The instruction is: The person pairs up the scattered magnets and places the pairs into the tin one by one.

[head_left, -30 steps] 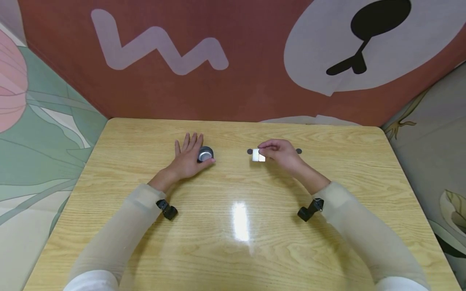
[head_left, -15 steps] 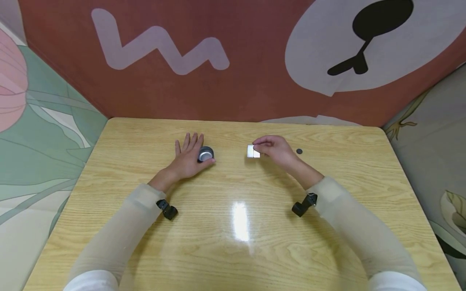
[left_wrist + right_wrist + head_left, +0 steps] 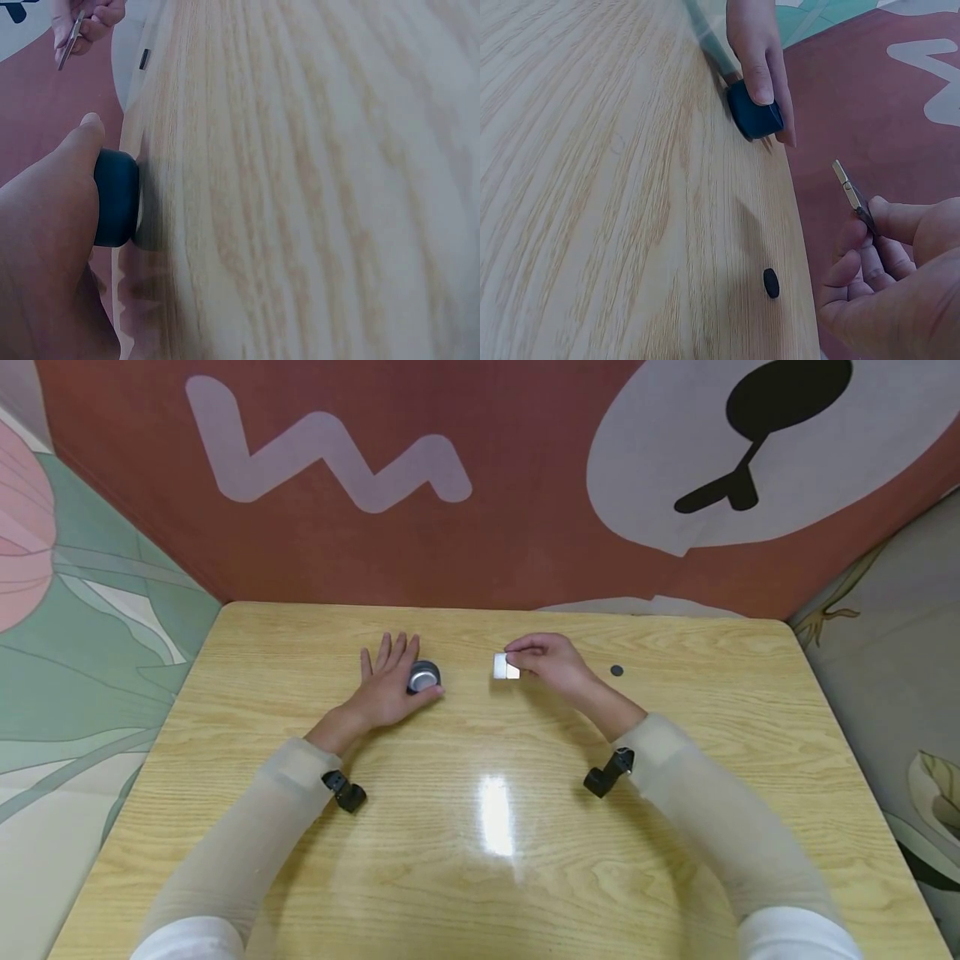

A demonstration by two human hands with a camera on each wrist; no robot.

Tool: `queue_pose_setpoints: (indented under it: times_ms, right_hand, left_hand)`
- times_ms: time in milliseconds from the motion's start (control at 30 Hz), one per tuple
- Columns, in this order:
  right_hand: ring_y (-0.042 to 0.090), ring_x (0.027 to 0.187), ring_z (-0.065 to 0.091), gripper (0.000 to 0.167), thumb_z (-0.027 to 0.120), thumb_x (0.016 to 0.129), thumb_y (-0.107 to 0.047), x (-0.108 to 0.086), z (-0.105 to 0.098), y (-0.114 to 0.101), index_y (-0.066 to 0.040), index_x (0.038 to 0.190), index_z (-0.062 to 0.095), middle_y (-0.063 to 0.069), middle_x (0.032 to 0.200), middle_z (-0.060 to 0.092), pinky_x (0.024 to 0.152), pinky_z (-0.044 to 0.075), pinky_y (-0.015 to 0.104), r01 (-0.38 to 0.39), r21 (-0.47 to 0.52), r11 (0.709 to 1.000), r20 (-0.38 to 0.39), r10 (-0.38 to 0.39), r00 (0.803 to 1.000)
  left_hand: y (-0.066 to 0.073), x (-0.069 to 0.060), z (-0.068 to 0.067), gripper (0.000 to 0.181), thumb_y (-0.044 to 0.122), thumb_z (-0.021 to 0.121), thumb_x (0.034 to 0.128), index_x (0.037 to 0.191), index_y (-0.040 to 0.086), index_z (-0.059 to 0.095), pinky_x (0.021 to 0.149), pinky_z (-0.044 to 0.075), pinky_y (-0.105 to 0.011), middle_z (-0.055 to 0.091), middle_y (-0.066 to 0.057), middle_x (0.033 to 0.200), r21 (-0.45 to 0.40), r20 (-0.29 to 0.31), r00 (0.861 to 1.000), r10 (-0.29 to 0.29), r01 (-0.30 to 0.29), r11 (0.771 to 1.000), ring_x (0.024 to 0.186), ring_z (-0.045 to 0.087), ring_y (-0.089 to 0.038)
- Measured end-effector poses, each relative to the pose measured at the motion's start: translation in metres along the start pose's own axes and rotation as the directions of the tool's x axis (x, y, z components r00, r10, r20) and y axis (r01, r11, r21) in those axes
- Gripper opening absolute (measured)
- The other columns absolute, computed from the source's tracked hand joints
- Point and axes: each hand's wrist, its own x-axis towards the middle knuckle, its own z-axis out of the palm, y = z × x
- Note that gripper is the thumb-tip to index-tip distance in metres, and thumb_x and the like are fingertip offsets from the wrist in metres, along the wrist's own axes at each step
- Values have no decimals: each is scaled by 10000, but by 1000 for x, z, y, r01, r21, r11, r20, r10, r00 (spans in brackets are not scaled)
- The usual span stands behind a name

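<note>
My left hand [image 3: 386, 689] lies on the table with its fingers straight and spread. Between its thumb and index finger sits a short round dark-blue canister [image 3: 425, 676] with a silvery top; the thumb lies along the canister's side [image 3: 759, 118]. To the right, my right hand [image 3: 553, 660] pinches a small flat silver-white plate [image 3: 501, 666] between thumb and fingers, above the table. Edge-on in the right wrist view, the plate [image 3: 845, 184] looks thin, its lower part hidden by the fingers. A small black disc [image 3: 617, 671] lies on the table right of this hand.
The right wrist view has a black disc [image 3: 772, 283] on the table below the right hand; I cannot tell which one it is. Behind the wooden table [image 3: 480, 735] rises a red-brown patterned wall [image 3: 517, 543].
My right hand has moved left with the plate, toward the canister. The left of two black discs is now hidden from the head view. My left hand has stayed put.
</note>
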Motion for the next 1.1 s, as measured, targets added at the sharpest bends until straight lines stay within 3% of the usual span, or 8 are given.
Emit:
queue_pose_setpoints:
  times_ms: [200, 367, 767, 1000, 1100]
  right_hand:
    - [182, 900, 590, 270, 648, 1011, -133, 7, 5, -3, 26, 1227, 678, 88, 1092, 702, 890, 484, 467, 0, -21, 1000, 8, 0, 1000]
    - [124, 866, 598, 292, 663, 1000, -124, 12, 9, -7, 42, 1241, 674, 127, 1161, 708, 862, 494, 409, 5, -16, 1000, 5, -5, 1000]
    - [100, 760, 604, 268, 693, 971, -85, 23, 30, -11, 59, 1197, 688, 10, 941, 724, 709, 476, 298, -16, 48, 999, -1, 16, 1000]
    - [87, 801, 630, 269, 681, 968, -45, 26, 39, -13, 90, 1201, 678, 134, 1079, 726, 916, 513, 440, -8, 90, 996, 2, 8, 1000]
    - [90, 806, 634, 274, 687, 967, -53, 29, 43, -13, 83, 1206, 683, 140, 1081, 731, 927, 506, 455, -6, 85, 996, 2, 6, 1000]
  left_hand:
    - [-1, 1, 0, 1028, 667, 519, 971, 1641, 67, 21, 1149, -159, -660, -22, -211, 1690, 3, 1, 1000, -1, 1, 1000, 1541, -140, -388]
    - [0, 2, -1, 1023, 665, 521, 971, 1643, 77, 22, 1152, -162, -652, -19, -206, 1691, -2, -1, 1000, -4, 4, 1000, 1542, -141, -383]
    - [1, 3, 1, 1020, 642, 541, 973, 1642, 67, 28, 1147, -167, -655, -15, -215, 1688, -3, -3, 1000, -14, 14, 1000, 1541, -137, -394]
    - [0, 3, 2, 1024, 655, 528, 971, 1642, 66, 27, 1146, -165, -659, -16, -219, 1687, 2, -2, 1000, -12, 12, 1000, 1539, -139, -398]
    - [0, 2, 1, 1022, 654, 527, 972, 1641, 62, 32, 1145, -166, -660, -15, -221, 1687, -1, -2, 1000, -11, 11, 1000, 1538, -139, -400]
